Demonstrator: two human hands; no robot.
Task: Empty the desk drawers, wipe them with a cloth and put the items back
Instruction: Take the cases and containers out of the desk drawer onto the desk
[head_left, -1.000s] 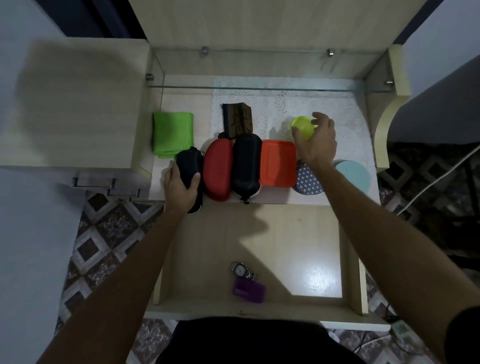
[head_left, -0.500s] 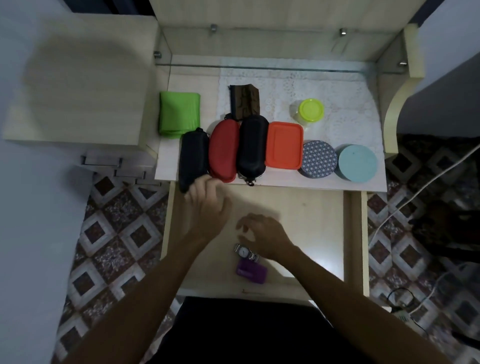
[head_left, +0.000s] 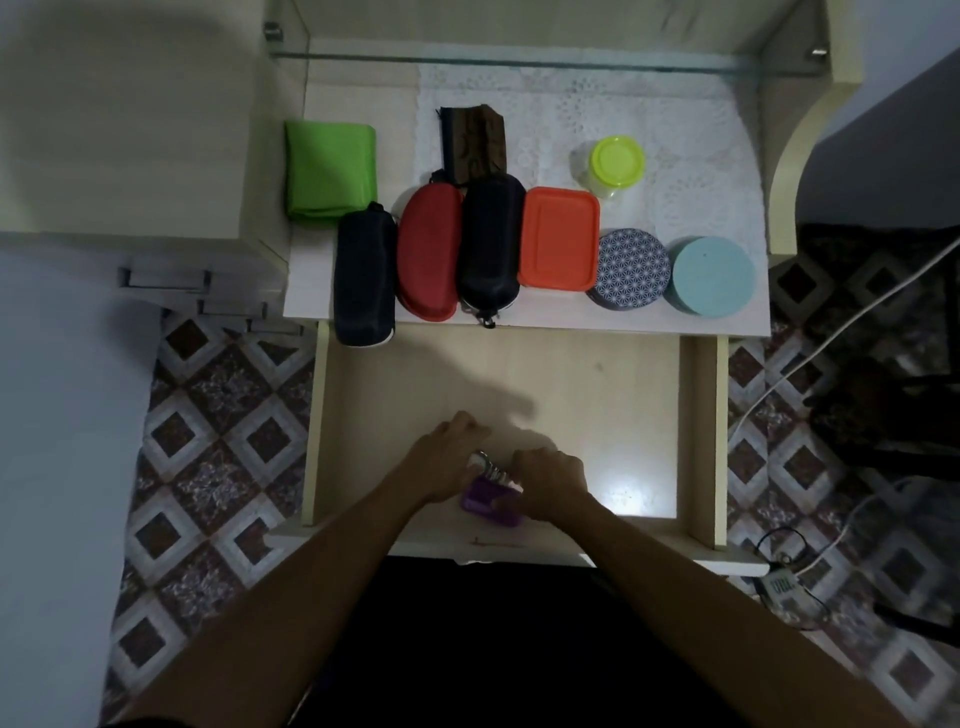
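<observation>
Drawer pulled open below desk top. Both hands down at its near edge, close together. Left hand curled, fingers at the watch; grip on it not certain, partly hidden. Right hand curled over the right end of the purple box, thumb against it; whether clamped or merely touching cannot be told. Watch lying on or just above the purple box, between the two hands. Bright glare on drawer floor just right of the right hand.

On the desk top, front row from left: dark case, overhanging the front edge above the drawer; red case touching it; black case touching the red one, its zip pull hanging past the edge; orange tub beside that; patterned tin; teal tin beside it, near the right end.

Behind the row: green cloth, folded, at far left, just behind the dark case. Brown pouch behind the red and black cases. Jar with yellow-green lid behind the orange tub, standing upright on a white lace mat.

Glass shelf across the back. Patterned tile floor either side. White cable and plug adapter on the floor at right.
</observation>
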